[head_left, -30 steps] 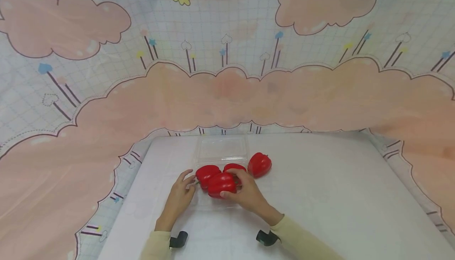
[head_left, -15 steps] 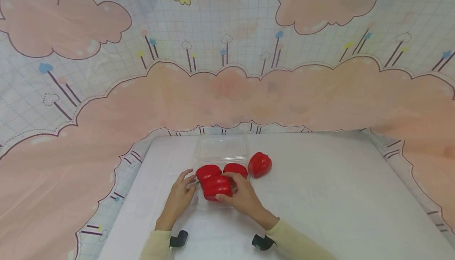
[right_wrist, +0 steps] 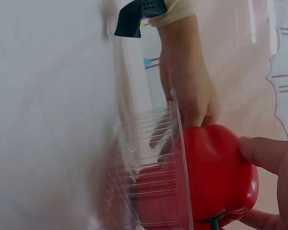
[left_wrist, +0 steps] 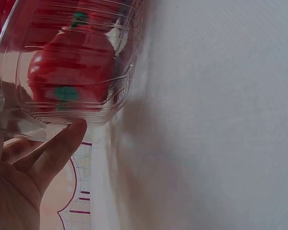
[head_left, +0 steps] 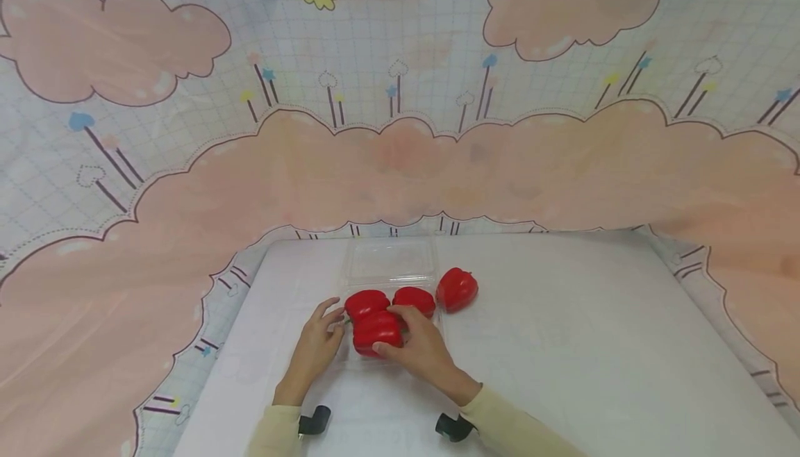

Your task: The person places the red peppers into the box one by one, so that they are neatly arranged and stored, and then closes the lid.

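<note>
My right hand (head_left: 425, 346) holds a red bell pepper (head_left: 378, 332) between thumb and fingers, over the front part of a clear plastic container (left_wrist: 122, 93). In the right wrist view this bell pepper stands up past the container's rim, its green stem towards the camera. Two more red bell peppers, one at back left (head_left: 367, 303) and one at back right (head_left: 414, 298), lie in the container. My left hand (head_left: 315, 346) rests at the container's left side with relaxed fingers, one fingertip (left_wrist: 78, 128) against its ribbed wall.
The container's hinged lid (head_left: 391, 260) lies folded back behind it. One loose red bell pepper (head_left: 457, 290) sits on the white tabletop (head_left: 562, 346), right of the container. A patterned cloth (head_left: 500, 172) hangs behind the table. Dark wrist mounts (head_left: 454, 428) show below the sleeves.
My right hand has moved a little left and towards me with its bell pepper, uncovering more of the back right one. The left hand has stayed in place.
</note>
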Available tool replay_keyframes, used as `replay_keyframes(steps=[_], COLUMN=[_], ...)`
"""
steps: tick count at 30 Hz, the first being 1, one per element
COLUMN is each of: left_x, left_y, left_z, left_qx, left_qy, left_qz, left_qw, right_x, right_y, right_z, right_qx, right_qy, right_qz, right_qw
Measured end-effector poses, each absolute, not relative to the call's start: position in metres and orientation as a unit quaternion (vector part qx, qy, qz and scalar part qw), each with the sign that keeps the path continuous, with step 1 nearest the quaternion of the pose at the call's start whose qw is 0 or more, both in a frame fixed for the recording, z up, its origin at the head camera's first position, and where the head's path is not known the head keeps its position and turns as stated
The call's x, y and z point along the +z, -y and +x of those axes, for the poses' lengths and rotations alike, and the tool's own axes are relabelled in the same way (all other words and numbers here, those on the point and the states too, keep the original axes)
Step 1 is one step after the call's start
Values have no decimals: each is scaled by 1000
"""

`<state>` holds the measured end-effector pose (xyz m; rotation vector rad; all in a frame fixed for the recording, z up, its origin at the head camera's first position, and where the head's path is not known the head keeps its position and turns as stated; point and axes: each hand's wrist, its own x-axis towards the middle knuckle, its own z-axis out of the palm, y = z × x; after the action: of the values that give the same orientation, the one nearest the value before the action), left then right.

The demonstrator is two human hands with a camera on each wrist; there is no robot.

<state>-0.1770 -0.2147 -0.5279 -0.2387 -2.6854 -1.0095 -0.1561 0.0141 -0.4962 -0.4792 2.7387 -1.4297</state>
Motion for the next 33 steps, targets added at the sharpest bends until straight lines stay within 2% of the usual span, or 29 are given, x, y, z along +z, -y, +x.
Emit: replay_keyframes(steps=[20,33], left_x=[-530,-529], left_y=[215,214], left_z=[-178,-177], left_qx=[-341,-336], left_qy=[927,929], left_qz=[-84,-85], left_qw=[133,130], right_x=[-506,-505], right_y=[-4,-5], right_z=[-162,-162], right_qx=[-403,-380], right_qy=[-897,-904], right_qz=[-179,-194], right_qw=[-1,32])
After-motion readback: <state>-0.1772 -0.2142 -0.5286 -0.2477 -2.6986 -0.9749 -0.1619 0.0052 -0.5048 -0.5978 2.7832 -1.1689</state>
